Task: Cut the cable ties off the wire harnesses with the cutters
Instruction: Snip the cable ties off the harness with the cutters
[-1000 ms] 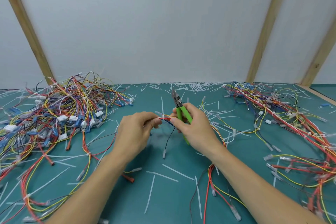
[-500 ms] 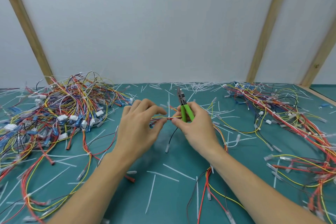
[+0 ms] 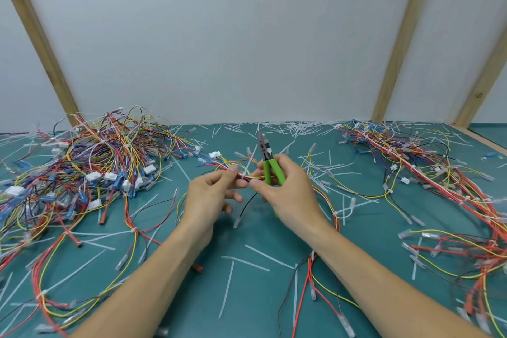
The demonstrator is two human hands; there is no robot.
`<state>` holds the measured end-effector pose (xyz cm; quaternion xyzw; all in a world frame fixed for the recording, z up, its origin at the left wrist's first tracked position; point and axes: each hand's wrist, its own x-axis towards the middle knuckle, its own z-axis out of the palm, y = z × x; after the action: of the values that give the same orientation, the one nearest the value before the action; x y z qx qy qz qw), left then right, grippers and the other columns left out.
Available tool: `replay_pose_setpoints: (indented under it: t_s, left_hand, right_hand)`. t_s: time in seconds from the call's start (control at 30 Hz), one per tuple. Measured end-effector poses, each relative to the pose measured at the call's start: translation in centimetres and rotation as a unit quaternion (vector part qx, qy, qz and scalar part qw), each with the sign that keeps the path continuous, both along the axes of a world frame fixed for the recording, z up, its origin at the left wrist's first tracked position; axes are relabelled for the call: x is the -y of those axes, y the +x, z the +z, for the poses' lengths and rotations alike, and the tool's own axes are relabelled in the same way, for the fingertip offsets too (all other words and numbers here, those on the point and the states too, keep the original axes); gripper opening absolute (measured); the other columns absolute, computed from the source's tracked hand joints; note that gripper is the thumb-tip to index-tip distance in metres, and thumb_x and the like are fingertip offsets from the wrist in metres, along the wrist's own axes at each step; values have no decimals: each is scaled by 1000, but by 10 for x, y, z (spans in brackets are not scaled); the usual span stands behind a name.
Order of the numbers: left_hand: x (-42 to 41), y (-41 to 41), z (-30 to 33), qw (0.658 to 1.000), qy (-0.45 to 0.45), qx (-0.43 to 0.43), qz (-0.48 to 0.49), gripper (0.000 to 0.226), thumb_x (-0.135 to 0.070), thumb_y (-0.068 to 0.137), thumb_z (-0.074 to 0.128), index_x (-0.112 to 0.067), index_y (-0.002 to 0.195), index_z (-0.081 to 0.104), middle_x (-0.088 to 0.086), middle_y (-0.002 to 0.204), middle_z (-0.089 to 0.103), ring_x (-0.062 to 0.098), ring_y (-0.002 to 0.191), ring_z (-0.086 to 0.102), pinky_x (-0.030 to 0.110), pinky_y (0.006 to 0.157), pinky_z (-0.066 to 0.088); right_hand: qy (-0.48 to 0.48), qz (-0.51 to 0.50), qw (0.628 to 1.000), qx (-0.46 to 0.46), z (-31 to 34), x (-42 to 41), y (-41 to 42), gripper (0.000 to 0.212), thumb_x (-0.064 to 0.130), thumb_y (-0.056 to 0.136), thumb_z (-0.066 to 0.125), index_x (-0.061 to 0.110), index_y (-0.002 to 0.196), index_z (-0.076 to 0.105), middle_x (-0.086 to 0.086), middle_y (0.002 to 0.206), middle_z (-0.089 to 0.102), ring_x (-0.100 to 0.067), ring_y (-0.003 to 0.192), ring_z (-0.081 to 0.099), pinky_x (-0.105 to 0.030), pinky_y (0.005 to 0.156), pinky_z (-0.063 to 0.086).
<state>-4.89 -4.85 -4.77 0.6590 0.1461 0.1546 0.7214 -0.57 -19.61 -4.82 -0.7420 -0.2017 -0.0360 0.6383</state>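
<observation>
A wire harness (image 3: 241, 173) of red, yellow and blue wires with a white cable tie on it is stretched between both hands over the middle of the green table. My left hand (image 3: 211, 195) pinches the bundle between thumb and forefinger. My right hand (image 3: 285, 192) pinches the same bundle just to the right and also grips the green-handled cutters (image 3: 270, 164), whose grey jaws point up and away, clear of the wires. A black lead (image 3: 247, 207) dangles from the bundle.
A large tangle of harnesses (image 3: 82, 173) lies at the left. More harnesses (image 3: 439, 178) stretch along the right side. Cut white tie strips (image 3: 227, 291) litter the green mat (image 3: 258, 299). A white wall with wooden battens stands behind the table.
Both hands have shifted slightly right and up with the harness. The left hand's fingers have loosened to a thumb-and-forefinger pinch, and more of the bundle and a white connector show.
</observation>
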Motion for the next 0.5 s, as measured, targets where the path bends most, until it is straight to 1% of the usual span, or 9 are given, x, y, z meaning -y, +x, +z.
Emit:
replay_pose_setpoints:
  t_s: [0.03,0.07,0.1,0.13,0.2,0.27,0.37,0.43,0.5]
  left_hand:
    - [-1,0,1,1000,4,-1,2,28,-35,96,66,-12,82,74,3,81,77,11,53,62,20,40,37]
    - [-3,0,2,1000,10,-2,6,28,-35,96,64,-12,83,73,1,81,77,11,55,65,19,40,38]
    - [-4,-1,3,1000,14,-1,12,28,-35,97,63,-12,85,72,0,81,77,10,59,69,19,41,40]
    - [-6,-1,4,1000,15,1,21,28,-35,98,62,-12,85,71,-2,80,77,9,63,71,18,41,42]
    - [-10,-2,4,999,19,5,36,27,-36,98,62,-14,85,71,-3,80,78,10,69,75,18,44,45]
    - [-12,-3,4,999,22,6,44,27,-38,97,63,-15,85,73,-3,83,78,11,73,76,19,46,46]
    - [-12,-3,3,999,16,8,41,27,-38,96,64,-15,88,75,-1,86,79,13,77,76,19,46,49]
    - [-11,-2,2,999,8,11,33,26,-36,97,64,-13,88,75,0,87,79,13,79,77,20,47,52]
    - [-11,-1,2,1000,-3,14,25,26,-33,97,64,-10,88,74,3,87,79,15,81,77,20,50,54]
  right_hand:
    - [-7,-2,1000,6,0,0,0,18,17,87,79,22,97,65,10,87,75,-7,81,70,-41,82,59]
    - [-24,-16,999,27,1,1,0,14,25,89,78,25,96,66,14,86,74,-5,80,69,-34,79,58]
    - [-52,-38,996,64,2,3,1,12,32,90,75,27,96,66,18,83,72,-3,78,67,-26,75,53]
    - [-86,-63,988,110,4,7,2,12,39,92,72,28,97,67,19,80,70,-3,76,65,-22,71,49]
    - [-155,-100,962,200,8,15,7,23,49,95,65,27,99,70,15,79,69,-8,73,61,-25,68,44]
    - [-219,-109,937,249,12,23,13,33,58,95,59,27,99,70,11,81,69,-13,74,59,-31,68,43]
    - [-300,-82,912,267,12,27,20,35,62,94,59,28,101,69,10,90,67,-15,84,58,-33,73,44]
    - [-345,-65,894,277,9,29,24,34,58,93,64,30,110,71,10,101,67,-16,96,58,-34,83,44]
    - [-359,-57,890,275,9,31,26,36,55,91,68,31,117,71,9,108,68,-18,101,58,-36,89,43]
